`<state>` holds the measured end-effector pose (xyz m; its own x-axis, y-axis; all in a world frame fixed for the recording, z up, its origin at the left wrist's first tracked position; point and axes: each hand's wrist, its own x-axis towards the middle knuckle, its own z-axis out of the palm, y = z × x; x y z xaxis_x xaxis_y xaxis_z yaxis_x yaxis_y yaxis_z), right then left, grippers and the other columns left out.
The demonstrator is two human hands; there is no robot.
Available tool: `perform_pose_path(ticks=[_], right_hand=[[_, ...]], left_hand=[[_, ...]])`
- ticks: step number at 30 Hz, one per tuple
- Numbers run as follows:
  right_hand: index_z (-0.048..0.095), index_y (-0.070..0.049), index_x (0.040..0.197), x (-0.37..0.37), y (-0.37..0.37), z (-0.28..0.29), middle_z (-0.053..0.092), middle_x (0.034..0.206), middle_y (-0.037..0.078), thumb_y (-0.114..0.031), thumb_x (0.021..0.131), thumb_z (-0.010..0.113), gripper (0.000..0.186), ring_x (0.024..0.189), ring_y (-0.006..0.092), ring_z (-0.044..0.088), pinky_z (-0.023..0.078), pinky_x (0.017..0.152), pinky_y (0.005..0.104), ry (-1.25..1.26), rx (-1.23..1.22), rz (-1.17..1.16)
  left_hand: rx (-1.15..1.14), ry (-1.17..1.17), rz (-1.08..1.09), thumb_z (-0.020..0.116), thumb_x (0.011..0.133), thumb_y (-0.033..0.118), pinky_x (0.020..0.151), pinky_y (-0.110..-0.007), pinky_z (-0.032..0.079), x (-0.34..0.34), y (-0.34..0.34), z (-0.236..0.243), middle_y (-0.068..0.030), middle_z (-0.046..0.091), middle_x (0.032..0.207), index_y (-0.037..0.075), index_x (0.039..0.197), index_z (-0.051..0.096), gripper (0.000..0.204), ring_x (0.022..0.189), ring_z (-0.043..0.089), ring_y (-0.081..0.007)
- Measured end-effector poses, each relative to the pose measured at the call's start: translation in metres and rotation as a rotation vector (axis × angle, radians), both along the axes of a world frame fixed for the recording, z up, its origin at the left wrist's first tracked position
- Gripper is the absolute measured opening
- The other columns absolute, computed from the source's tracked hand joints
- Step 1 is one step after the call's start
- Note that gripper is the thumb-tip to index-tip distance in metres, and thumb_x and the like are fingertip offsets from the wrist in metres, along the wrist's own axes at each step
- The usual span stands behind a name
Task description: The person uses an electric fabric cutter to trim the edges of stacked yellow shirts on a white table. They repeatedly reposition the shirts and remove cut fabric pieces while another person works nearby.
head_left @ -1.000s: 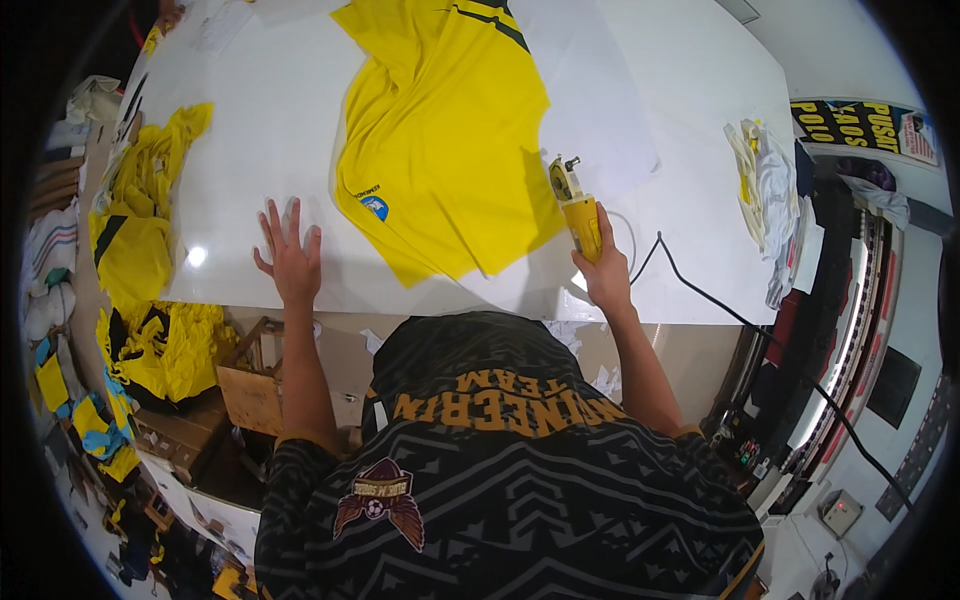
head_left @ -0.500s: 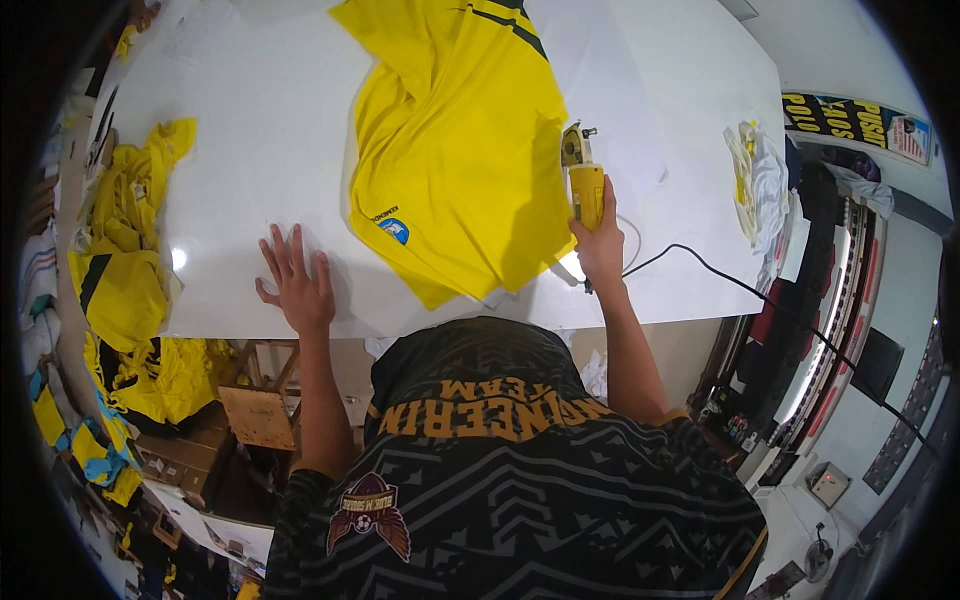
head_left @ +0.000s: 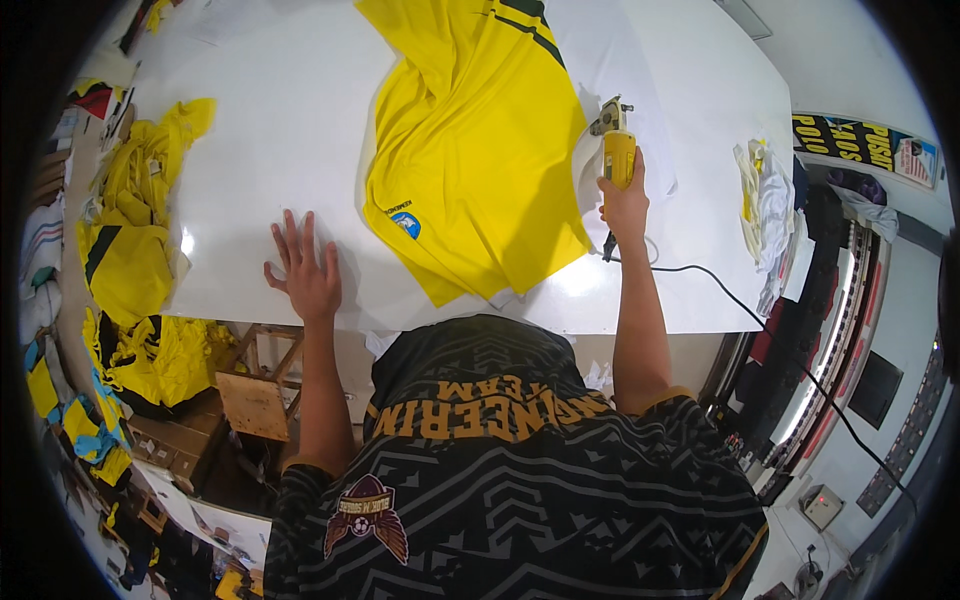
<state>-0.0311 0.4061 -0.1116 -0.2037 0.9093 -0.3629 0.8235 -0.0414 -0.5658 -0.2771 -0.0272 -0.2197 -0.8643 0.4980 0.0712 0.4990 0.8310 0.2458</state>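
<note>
White table (head_left: 280,120), brown wooden stool (head_left: 255,404)

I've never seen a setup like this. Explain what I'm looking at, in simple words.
There is no machine arm here: a person is working with two bare hands. The view comes from a wide fisheye camera worn on the head, looking down, so straight edges bend near the rim. The right hand grips a yellow handheld tool with a metal head, perhaps a fabric cutter; a black cord trails off to the right. The left hand is spread open near the front edge of the white table, holding nothing. Between the hands lies a large piece of yellow fabric, partly wrinkled. More yellow cloth is heaped at the left, and white cloth at the right.
</note>
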Motion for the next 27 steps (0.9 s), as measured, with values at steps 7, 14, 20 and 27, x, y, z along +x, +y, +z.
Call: perform_pose_path(ticks=[7, 14, 20, 27], right_hand=[[0.019, -0.027, 0.177, 0.033, 0.003, -0.017, 0.077, 0.119, 0.026, -0.02, 0.093, 0.067, 0.097, 0.072, 0.0369, 0.075, 0.063, 0.071, 0.0451, 0.075, -0.013, 0.018], [0.016, -0.028, 0.177, 0.116, -0.048, -0.027, 0.076, 0.125, 0.027, -0.015, 0.095, 0.07, 0.099, 0.069, 0.0324, 0.073, 0.061, 0.063, 0.0413, 0.116, -0.018, 0.093], [0.014, -0.025, 0.178, 0.16, -0.074, -0.015, 0.072, 0.133, 0.031, -0.013, 0.095, 0.069, 0.1, 0.107, 0.0472, 0.075, 0.06, 0.093, 0.0496, 0.069, -0.03, 0.245], [0.016, -0.031, 0.178, 0.175, -0.063, -0.023, 0.075, 0.127, 0.031, -0.014, 0.095, 0.072, 0.102, 0.094, 0.0452, 0.078, 0.063, 0.084, 0.0483, 0.056, 0.088, 0.418]], left_hand=[[-0.113, -0.014, 0.052, 0.056, 0.109, 0.046, 0.125, -0.075, 0.009, -0.005, 0.006, -0.004, -0.0034, 0.024, 0.185, 0.031, 0.168, 0.046, 0.062, 0.171, 0.016, -0.0293], [0.151, -0.227, -0.502, 0.064, 0.104, 0.051, 0.13, -0.07, 0.009, 0.091, 0.108, 0.021, -0.0084, 0.016, 0.186, 0.04, 0.168, 0.046, 0.067, 0.171, 0.015, -0.0354], [-0.03, -0.38, -0.578, 0.084, 0.089, 0.046, 0.129, -0.077, 0.005, 0.167, 0.087, 0.034, -0.0022, 0.017, 0.186, 0.038, 0.158, 0.06, 0.073, 0.172, 0.008, -0.0358], [-0.138, -0.412, -0.503, 0.083, 0.091, 0.047, 0.124, -0.084, 0.006, 0.185, 0.056, 0.043, -0.0089, 0.014, 0.185, 0.03, 0.149, 0.066, 0.063, 0.172, 0.002, -0.0396]])
